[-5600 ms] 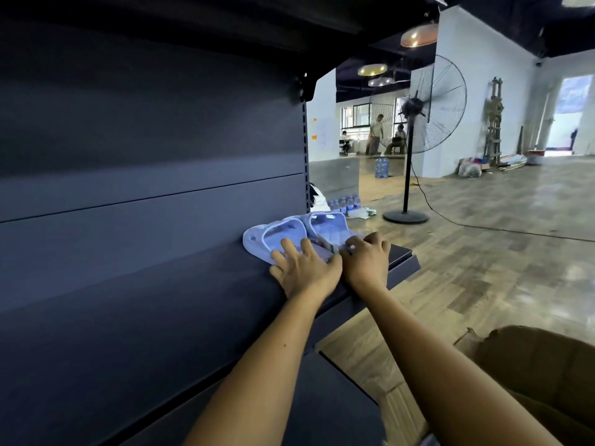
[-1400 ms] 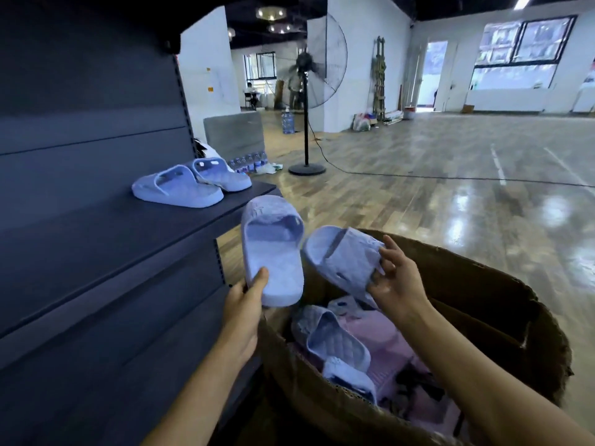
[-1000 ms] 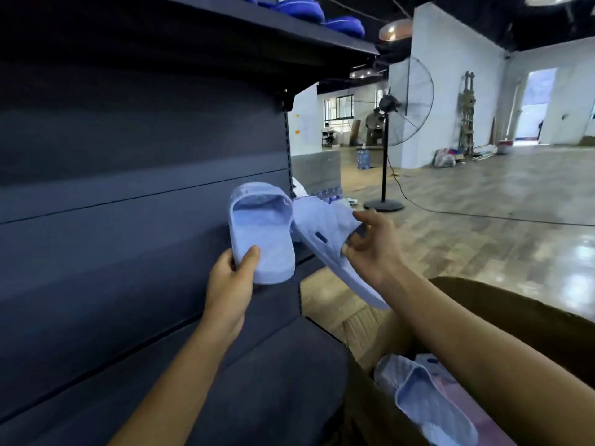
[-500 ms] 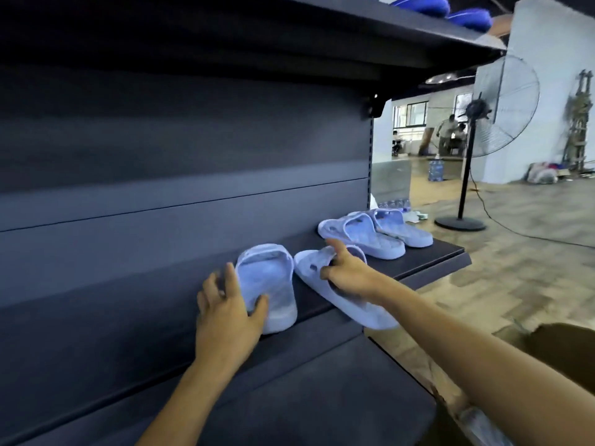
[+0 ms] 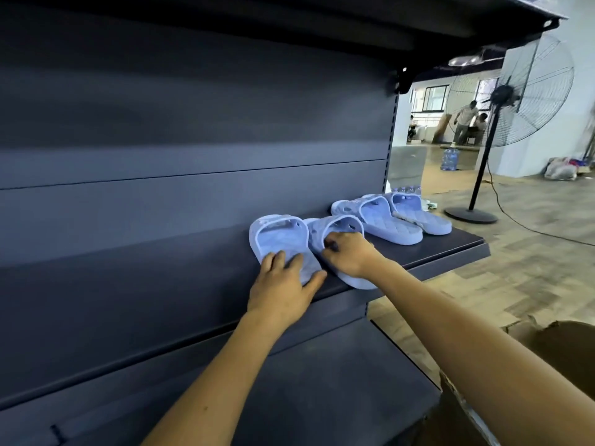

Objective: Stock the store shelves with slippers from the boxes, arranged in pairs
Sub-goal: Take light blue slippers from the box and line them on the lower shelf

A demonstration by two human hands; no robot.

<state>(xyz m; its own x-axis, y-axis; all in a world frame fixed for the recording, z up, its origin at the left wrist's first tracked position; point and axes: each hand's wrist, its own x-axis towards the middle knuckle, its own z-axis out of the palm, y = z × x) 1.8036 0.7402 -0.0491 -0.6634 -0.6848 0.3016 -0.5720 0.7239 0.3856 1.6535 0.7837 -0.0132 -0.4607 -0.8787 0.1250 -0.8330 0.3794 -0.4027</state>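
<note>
Two pairs of pale blue slippers lie on the dark shelf. The far pair rests untouched near the shelf's right end. The near pair sits side by side to its left. My left hand grips the heel of the left slipper, thumb on its right side. My right hand is closed over the middle of the right slipper, whose heel sticks out past the shelf's front edge. A brown cardboard box shows at the lower right, its contents hidden.
The shelf above overhangs closely. A lower shelf juts out beneath my arms. A tall standing fan and its cable stand on the wooden floor to the right. People are far behind it.
Both slippers have been pushed further back on the shelf and now lie close together and more parallel. My hands stay on them. The view has shifted left.
</note>
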